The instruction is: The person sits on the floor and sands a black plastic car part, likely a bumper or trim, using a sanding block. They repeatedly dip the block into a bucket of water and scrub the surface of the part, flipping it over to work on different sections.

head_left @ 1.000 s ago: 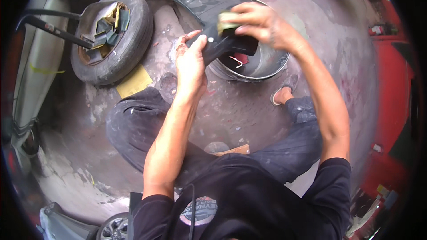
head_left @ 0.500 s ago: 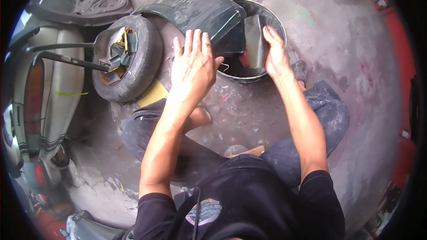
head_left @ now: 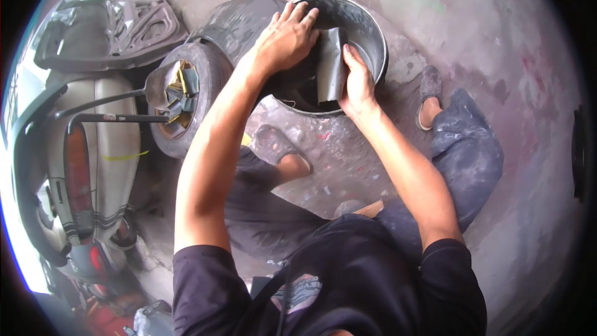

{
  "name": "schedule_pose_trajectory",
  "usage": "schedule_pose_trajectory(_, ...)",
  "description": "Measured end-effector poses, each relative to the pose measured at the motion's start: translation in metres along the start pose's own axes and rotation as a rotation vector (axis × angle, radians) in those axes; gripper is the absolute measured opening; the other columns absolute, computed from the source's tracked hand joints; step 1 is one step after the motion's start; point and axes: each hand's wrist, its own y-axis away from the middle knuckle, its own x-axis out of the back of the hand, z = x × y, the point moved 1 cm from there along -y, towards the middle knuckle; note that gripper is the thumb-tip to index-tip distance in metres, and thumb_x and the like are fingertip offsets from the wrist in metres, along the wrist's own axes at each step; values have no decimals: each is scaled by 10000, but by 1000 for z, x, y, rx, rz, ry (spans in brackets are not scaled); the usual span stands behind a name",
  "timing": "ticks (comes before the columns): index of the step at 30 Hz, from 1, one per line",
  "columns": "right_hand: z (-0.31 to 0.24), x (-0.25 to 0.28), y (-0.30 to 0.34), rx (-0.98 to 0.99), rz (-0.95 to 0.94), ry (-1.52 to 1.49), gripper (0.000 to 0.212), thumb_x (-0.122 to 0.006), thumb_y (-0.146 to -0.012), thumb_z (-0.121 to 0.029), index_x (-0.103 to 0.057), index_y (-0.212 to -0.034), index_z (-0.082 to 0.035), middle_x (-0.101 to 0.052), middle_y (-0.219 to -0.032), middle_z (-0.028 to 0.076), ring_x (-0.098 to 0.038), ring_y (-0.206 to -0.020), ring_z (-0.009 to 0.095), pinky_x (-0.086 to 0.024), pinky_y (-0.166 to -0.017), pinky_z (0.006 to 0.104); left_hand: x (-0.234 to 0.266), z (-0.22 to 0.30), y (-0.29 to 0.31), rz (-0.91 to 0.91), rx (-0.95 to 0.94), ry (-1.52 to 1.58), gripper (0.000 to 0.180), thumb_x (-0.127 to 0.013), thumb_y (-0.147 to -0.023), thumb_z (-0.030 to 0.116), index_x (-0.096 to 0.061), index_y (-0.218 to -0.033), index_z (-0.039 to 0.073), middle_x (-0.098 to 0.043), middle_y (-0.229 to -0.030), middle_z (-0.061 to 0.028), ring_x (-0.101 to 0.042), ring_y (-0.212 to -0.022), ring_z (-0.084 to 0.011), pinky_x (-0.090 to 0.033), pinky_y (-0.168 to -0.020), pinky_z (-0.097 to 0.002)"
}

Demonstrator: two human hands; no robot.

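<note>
A dark, curved car-body panel, seemingly a fender (head_left: 233, 20), arches from beside the tire to over a round black tub (head_left: 368, 34). My right hand (head_left: 359, 82) grips a grey, bent metal-looking strip (head_left: 329, 65) at the panel's right end, thumb along its edge; whether strip and panel are one piece I cannot tell. My left hand (head_left: 289, 38) lies across the panel's top with fingers stretched out and slightly apart. It hides part of the panel. Inside the tub the lower part is in dark shadow.
At left a tire (head_left: 214, 68) holds folded sandpaper-like scraps (head_left: 181, 90) in its hub. A metal-framed seat (head_left: 112, 149) and a grey body panel (head_left: 106, 28) stand beyond it. My clog-clad feet (head_left: 277, 142) are on the stained floor (head_left: 497, 43).
My left hand has moved up and right onto the panel. My right hand and the grey strip have shifted left, and the strip now tilts differently. The view has turned slightly.
</note>
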Motion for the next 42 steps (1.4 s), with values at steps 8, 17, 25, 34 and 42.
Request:
schedule_pose_trajectory(8,-24,0,-16,-2,-61,-52,352,-578,-1123,-318,-626,-1356,-59,-706,-1240,77,-692,-1128,198,-565,-987,369,16,83,105,-27,-77,-171,682,-670,-981,229,-454,-1547,-84,-399,-1679,-264,-345,-1589,-438,-266,-1294,-601)
schedule_pose_trajectory(17,-11,-6,-11,111,-46,158,358,-709,-1058,-253,-685,-1332,-24,-730,-1230,48,-657,-1122,125,-502,-1004,288,36,68,98,8,59,-148,582,-649,-1039,230,-506,-1541,-27,-429,-1683,-179,-360,-1582,-414,-315,-1249,-645)
schedule_pose_trajectory(25,-11,4,-15,373,-74,636,400,-779,-1002,-238,-722,-1317,0,-784,-1175,137,-717,-1067,173,-549,-919,327,25,13,40,13,189,61,559,-517,-1121,338,-465,-1610,72,-446,-1684,-160,-427,-1536,-451,-360,-1213,-672)
schedule_pose_trajectory(34,-37,-23,-1,827,-173,1253,454,-832,-926,-299,-735,-1334,-124,-698,-1184,158,-707,-1082,363,-576,-952,454,40,-14,168,219,730,745,627,-692,-1062,311,-512,-1571,-7,-575,-1558,-242,-586,-1408,-338,-474,-1154,-422)
schedule_pose_trajectory(42,-44,-79,0,964,-237,1754,333,-786,-934,-272,-770,-1229,-118,-689,-1064,176,-689,-972,352,-591,-857,460,-7,41,178,645,871,2356,371,-655,-1054,304,-648,-1280,9,-744,-1227,-214,-728,-1154,-410,-601,-1012,-658)
